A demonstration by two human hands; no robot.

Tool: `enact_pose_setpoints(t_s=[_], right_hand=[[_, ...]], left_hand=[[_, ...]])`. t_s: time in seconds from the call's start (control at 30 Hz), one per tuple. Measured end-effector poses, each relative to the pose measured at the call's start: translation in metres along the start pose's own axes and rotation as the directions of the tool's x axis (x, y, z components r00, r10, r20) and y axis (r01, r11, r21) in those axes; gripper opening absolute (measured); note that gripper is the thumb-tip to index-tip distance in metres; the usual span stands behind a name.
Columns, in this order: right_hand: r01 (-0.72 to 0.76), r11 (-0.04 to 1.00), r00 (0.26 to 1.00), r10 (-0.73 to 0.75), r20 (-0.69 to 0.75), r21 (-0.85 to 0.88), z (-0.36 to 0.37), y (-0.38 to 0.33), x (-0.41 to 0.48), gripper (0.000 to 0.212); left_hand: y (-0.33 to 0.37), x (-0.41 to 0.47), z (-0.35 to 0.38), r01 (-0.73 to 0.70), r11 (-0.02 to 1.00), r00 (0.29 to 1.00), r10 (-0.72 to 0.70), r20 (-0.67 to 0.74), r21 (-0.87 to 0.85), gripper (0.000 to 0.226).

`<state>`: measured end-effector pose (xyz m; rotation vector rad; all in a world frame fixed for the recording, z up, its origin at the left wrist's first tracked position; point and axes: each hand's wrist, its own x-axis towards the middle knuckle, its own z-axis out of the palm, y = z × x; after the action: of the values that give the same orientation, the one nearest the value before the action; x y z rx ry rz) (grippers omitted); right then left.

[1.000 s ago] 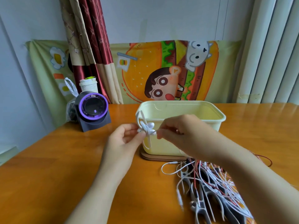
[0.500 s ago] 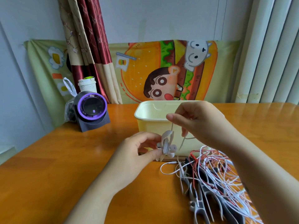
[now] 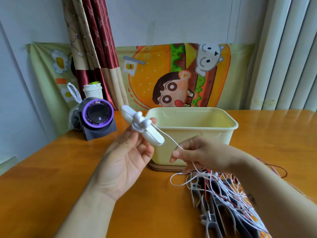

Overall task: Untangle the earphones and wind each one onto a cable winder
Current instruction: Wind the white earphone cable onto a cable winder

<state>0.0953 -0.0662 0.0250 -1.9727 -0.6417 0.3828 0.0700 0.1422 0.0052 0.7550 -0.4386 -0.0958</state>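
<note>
glossy orange wood table (image 3: 51,169) under both hands, smooth matte cream plastic tub (image 3: 197,134) behind the right hand (image 3: 202,153), satiny cloth curtain (image 3: 92,40) way beyond the left

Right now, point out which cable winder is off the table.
The white winder in the left hand, with cable wrapped round its middle; the grey winders lie on the table under the tangled earphones.

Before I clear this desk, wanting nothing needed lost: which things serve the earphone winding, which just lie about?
Job: white plastic cable winder, white earphone cord, tangled pile of white and red earphones.
Idle: purple-ringed black gadget, white paper cup, clear plastic bag.
</note>
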Motion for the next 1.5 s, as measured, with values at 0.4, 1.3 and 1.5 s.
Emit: enact_pose_setpoints(t_s=[0.4, 1.3, 1.5], right_hand=[[-0.145, 0.988, 0.988, 0.143, -0.05, -0.054, -0.01, 0.008, -0.001, 0.022], [-0.153, 0.76, 0.923, -0.118, -0.366, -0.631, 0.009, -0.026, -0.002, 0.041], [0.108, 0.938, 0.858, -0.255, -0.446, -0.328, 0.039, -0.041, 0.0, 0.055]], left_hand=[[0.014, 0.01, -0.023, -0.267, 0.954, 0.781, 0.131, -0.61, -0.136, 0.023], [-0.005, 0.004, 0.004, -0.227, 0.88, 0.86, 0.382, -0.337, 0.417, 0.028], [-0.013, 0.003, 0.007, -0.255, 0.794, 0.891, 0.415, -0.185, 0.552, 0.041]])
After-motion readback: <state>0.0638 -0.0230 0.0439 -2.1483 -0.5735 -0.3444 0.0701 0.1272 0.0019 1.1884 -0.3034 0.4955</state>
